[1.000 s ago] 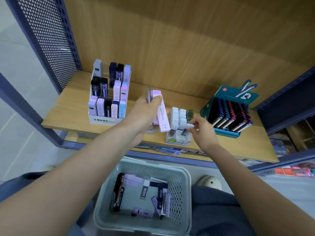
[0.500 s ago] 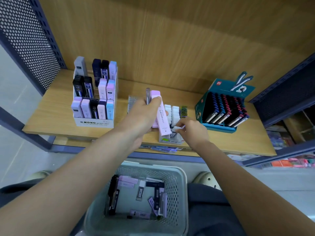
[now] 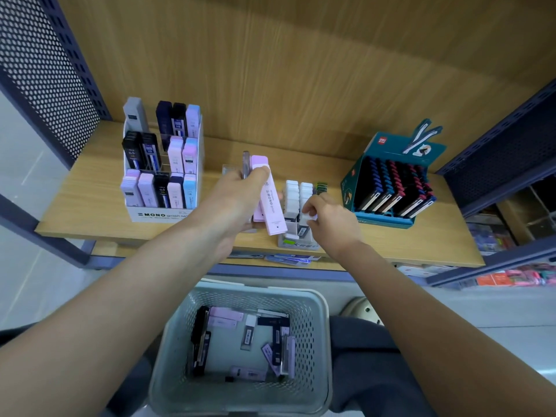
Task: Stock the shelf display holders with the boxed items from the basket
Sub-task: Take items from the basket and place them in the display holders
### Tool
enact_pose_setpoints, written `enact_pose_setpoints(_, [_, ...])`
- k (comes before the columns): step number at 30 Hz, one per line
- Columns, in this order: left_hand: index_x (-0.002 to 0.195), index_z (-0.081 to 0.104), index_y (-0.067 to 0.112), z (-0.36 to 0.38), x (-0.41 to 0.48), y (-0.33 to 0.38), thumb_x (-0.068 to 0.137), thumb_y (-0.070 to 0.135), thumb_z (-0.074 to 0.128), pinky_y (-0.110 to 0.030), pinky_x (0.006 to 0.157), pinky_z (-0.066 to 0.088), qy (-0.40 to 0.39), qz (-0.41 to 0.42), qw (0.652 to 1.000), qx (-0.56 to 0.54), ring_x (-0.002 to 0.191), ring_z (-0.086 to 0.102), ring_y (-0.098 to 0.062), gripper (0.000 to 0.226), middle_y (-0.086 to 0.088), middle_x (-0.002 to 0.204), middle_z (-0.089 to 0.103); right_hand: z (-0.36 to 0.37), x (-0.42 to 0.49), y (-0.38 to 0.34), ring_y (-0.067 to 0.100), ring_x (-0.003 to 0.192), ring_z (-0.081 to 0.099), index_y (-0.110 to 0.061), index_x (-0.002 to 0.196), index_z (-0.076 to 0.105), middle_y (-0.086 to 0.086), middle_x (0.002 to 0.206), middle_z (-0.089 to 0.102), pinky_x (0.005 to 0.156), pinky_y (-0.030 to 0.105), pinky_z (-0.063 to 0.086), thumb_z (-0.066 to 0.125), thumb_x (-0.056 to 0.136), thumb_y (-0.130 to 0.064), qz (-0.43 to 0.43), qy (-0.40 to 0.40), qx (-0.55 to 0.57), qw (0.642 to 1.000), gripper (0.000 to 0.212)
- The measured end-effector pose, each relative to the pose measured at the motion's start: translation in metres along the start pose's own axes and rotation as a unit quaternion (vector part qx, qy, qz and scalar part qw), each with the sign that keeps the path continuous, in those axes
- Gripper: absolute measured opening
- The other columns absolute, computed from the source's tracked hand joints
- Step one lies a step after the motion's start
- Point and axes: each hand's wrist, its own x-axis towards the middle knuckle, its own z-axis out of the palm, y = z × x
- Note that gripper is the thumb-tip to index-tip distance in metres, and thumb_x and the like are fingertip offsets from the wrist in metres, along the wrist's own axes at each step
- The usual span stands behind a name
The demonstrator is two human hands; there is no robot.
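A: Obs. 1, left hand [image 3: 237,203]: fingers curled round a pink box [image 3: 270,206], its long side sloping down toward the shelf edge. A second pink one seems stacked behind it, and a thin clear piece [image 3: 246,164] sticks up past the knuckles.
B: And the right hand [image 3: 331,219]?
A: Thumb and fingertips pinch a small white box [image 3: 310,218], right over the front of the small grey holder [image 3: 298,245]. Whether it sits in a slot, cannot tell.
B: Hands touching?
A: No. Apart, with the pink box between them, its lower end just beside the holder's white rows.
B: Stock supply?
A: The basket [image 3: 270,291] sits below the shelf [image 3: 90,203], under both forearms. Loose boxes [image 3: 224,317] in pink, white and dark lie flat on its floor. MONO holder [image 3: 162,215] stands left of the left hand, teal display [image 3: 391,188] right of the right hand.
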Motion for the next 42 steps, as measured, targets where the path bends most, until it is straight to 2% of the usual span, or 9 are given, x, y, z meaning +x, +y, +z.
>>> enact_pose_setpoints(4, [0.104, 0.052, 0.021, -0.003, 0.001, -0.002, 0.099, 0.034, 0.042, -0.044, 0.095, 0.047, 0.010, -0.001, 1.000, 0.000, 0.077, 0.061, -0.014, 0.017, 0.001, 0.082, 0.065, -0.002, -0.005, -0.003, 0.014, 0.100, 0.056, -0.022, 0.110, 0.058, -0.006, 0.114, 0.054, 0.071, 0.028, 0.043, 0.057, 0.082, 0.002, -0.031, -0.072, 0.026, 0.997, 0.037])
enact_pose_setpoints(8, [0.092, 0.052, 0.024, -0.003, 0.001, -0.002, 0.099, 0.034, 0.042, -0.038, 0.086, 0.049, 0.011, -0.002, 1.000, 0.001, 0.075, 0.060, -0.013, 0.015, 0.003, 0.080, 0.065, 0.004, -0.009, -0.004, 0.017, 0.101, 0.058, -0.021, 0.111, 0.057, -0.005, 0.113, 0.058, 0.075, 0.027, 0.040, 0.062, 0.089, -0.020, -0.048, -0.123, 0.015, 0.991, 0.023])
enact_pose_setpoints(14, [0.087, 0.050, 0.026, -0.004, 0.003, -0.003, 0.099, 0.034, 0.042, -0.046, 0.099, 0.044, 0.016, -0.008, 1.000, 0.005, 0.080, 0.060, -0.015, 0.016, 0.000, 0.085, 0.065, 0.004, 0.001, -0.010, 0.016, 0.099, 0.060, -0.017, 0.113, 0.059, -0.001, 0.113, 0.062, 0.065, 0.026, 0.036, 0.044, 0.099, -0.016, -0.034, -0.071, 0.000, 0.997, 0.021])
enact_pose_setpoints(28, [0.085, 0.051, 0.026, 0.000, 0.006, -0.008, 0.099, 0.032, 0.042, -0.043, 0.096, 0.047, 0.012, -0.007, 1.000, 0.018, 0.080, 0.062, -0.017, 0.018, 0.001, 0.080, 0.065, 0.005, 0.006, -0.016, 0.024, 0.092, 0.060, -0.015, 0.116, 0.049, 0.002, 0.112, 0.060, 0.064, 0.028, 0.037, 0.049, 0.097, -0.027, -0.009, -0.025, -0.059, 0.998, 0.023])
enact_pose_setpoints(32, [0.087, 0.051, 0.026, -0.003, 0.006, -0.010, 0.098, 0.033, 0.044, -0.044, 0.098, 0.045, 0.006, 0.000, 1.000, 0.023, 0.087, 0.063, -0.018, 0.014, -0.001, 0.091, 0.066, -0.009, 0.001, -0.032, 0.022, 0.079, 0.061, -0.016, 0.105, 0.053, 0.000, 0.096, 0.064, 0.061, 0.031, 0.042, 0.044, 0.099, -0.031, 0.023, 0.032, 0.064, 0.997, 0.018])
enact_pose_setpoints(34, [0.089, 0.052, 0.027, -0.004, 0.008, -0.011, 0.098, 0.033, 0.046, -0.044, 0.098, 0.045, 0.009, 0.006, 1.000, 0.025, 0.095, 0.062, -0.020, 0.012, -0.003, 0.099, 0.065, -0.023, -0.005, -0.050, 0.020, 0.069, 0.062, -0.017, 0.094, 0.056, -0.001, 0.078, 0.064, 0.061, 0.037, 0.050, 0.043, 0.099, -0.033, 0.032, 0.054, 0.227, 0.972, 0.020])
enact_pose_setpoints(37, [0.097, 0.052, 0.024, -0.005, 0.009, -0.010, 0.098, 0.030, 0.046, -0.034, 0.087, 0.046, 0.025, 0.026, 0.999, 0.030, 0.098, 0.059, -0.020, 0.009, -0.001, 0.097, 0.062, -0.047, -0.019, -0.075, 0.017, 0.056, 0.057, -0.013, 0.087, 0.057, 0.003, 0.070, 0.060, 0.050, 0.033, 0.051, 0.046, 0.099, -0.024, 0.021, -0.003, 0.485, 0.874, 0.019])
enact_pose_setpoints(39, [0.107, 0.050, 0.019, -0.005, 0.009, -0.011, 0.098, 0.029, 0.046, -0.025, 0.070, 0.043, 0.033, 0.050, 0.997, 0.043, 0.089, 0.057, -0.014, 0.014, 0.000, 0.094, 0.060, -0.057, -0.028, -0.084, 0.009, 0.048, 0.054, -0.009, 0.090, 0.055, 0.007, 0.072, 0.058, 0.043, 0.023, 0.045, 0.051, 0.096, -0.017, 0.007, -0.044, 0.561, 0.826, 0.010])
enact_pose_setpoints(42, [0.116, 0.047, 0.013, -0.008, 0.010, -0.013, 0.097, 0.030, 0.048, -0.020, 0.060, 0.038, 0.040, 0.084, 0.993, 0.070, 0.082, 0.054, -0.007, 0.026, -0.002, 0.105, 0.058, -0.061, -0.031, -0.086, 0.003, 0.046, 0.054, -0.008, 0.099, 0.054, 0.007, 0.076, 0.056, 0.042, 0.019, 0.045, 0.062, 0.089, -0.008, 0.011, -0.072, 0.590, 0.804, 0.013])
